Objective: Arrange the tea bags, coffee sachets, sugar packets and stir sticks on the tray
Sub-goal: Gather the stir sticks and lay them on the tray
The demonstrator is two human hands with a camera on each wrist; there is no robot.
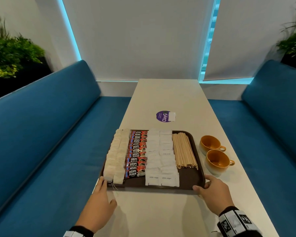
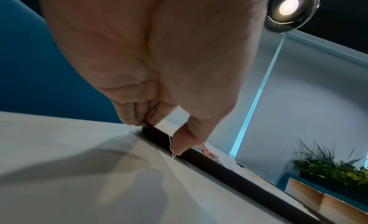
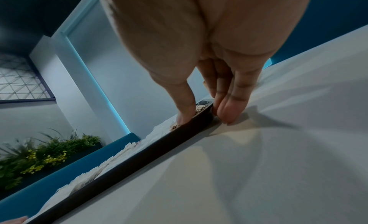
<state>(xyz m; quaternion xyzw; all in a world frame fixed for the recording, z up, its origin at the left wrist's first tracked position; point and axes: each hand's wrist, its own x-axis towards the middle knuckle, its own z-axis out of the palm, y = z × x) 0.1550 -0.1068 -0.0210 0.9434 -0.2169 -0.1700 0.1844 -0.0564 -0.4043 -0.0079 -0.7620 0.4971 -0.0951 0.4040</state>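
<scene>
Tray (image 1: 191, 183) on the tabletop (image 1: 162, 209), gripped at both near corners, left hand (image 1: 99, 201) and right hand (image 1: 214, 194) fingers curled round its rim.

The tray (image 1: 191, 183) is dark brown. The tea bags (image 1: 115, 156) are off-white, the coffee sachets (image 1: 136, 153) red and black with white lettering, the sugar packets (image 1: 161, 158) white with small grey print, the stir sticks (image 1: 184, 151) pale wood. The cups (image 1: 212, 152) are mustard-orange inside, fading to cream below. The table (image 1: 169, 96) is white, its sticker (image 1: 163, 116) purple, the seats (image 1: 41, 134) blue.
</scene>
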